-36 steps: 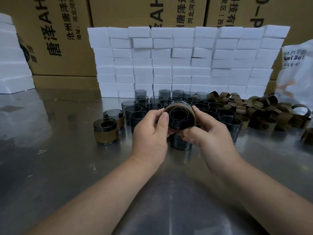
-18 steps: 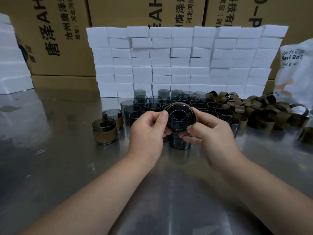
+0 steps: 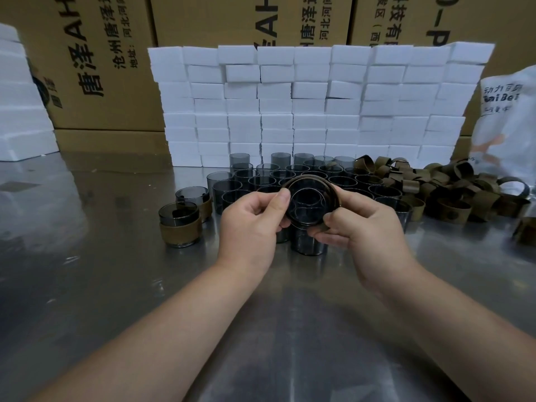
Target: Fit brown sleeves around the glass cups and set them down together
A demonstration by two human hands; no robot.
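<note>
Two hands meet on one glass cup [image 3: 308, 205], held just above the metal table [image 3: 116, 285] at centre view with its mouth turned toward the camera. The left hand [image 3: 249, 227] grips it from 9 o'clock, thumb laid on the rim and the other fingers curled behind. The right hand [image 3: 368, 227] grips from 3 to 5 o'clock, fingertips pinching the lower edge. A brown sleeve [image 3: 333, 185] encircles the cup.

A second ago the sleeve showed as a broad tan band at the near rim; now only a thin edge is visible, and the right fingers have shifted from the side to beneath. Either the sleeve has been worked farther along the wall or the cup has turned squarer to the camera; which of the two cannot be told. Fitting appears near complete, with setting down to follow.

Two finished cups [image 3: 179, 227] stand at 9 o'clock, the likely destination. Bare cups [image 3: 261, 181] crowd together at 12 o'clock, and loose sleeves [image 3: 452, 192] lie heaped at 2 o'clock. White foam blocks [image 3: 319, 105] wall the far edge.
</note>
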